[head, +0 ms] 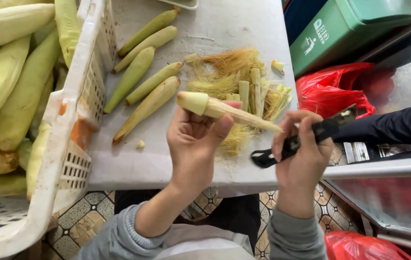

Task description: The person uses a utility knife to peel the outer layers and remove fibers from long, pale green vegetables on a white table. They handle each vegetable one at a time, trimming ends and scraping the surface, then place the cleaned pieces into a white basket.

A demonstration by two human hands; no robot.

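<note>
Head view: a peeled baby corn (224, 110) sits pinched in the left hand (193, 144); the right hand (301, 154) grips a black peeler (294, 142). Husk trimmings (236, 84) lie at twelve o'clock, six unpeeled ears (143, 82) at ten, and a full white crate (78, 110) at nine.

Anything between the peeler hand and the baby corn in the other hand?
Nothing visible. The right hand, holding the black peeler, already touches the tip of the baby corn gripped by the left hand.
</note>
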